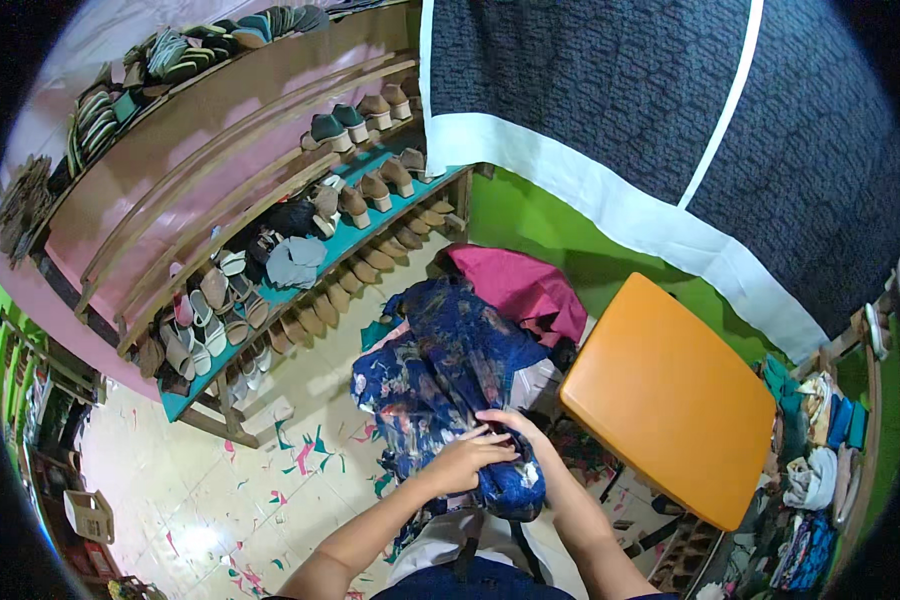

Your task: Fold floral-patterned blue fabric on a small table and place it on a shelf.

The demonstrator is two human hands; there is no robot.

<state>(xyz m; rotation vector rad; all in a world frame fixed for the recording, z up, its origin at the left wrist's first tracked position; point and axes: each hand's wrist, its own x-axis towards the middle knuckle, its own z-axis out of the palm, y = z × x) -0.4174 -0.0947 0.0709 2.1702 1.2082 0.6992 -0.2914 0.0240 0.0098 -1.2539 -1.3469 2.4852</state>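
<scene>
A large piece of dark blue floral fabric [440,370] hangs in a bundle in front of me. My left hand [467,458] grips its lower bunched part from the left. My right hand [510,422] closes on the same bunch from the right, fingers curled into the cloth. Both forearms come up from the lower edge. A magenta cloth [525,285] lies just behind the blue fabric.
An orange stool or table top [670,400] stands at my right. Wooden shelves [270,190] with many shoes and sandals run along the left. A dark patterned curtain with white trim [650,120] hangs ahead over a green wall. Paper scraps litter the tiled floor [260,470]. Folded clothes [820,460] pile at far right.
</scene>
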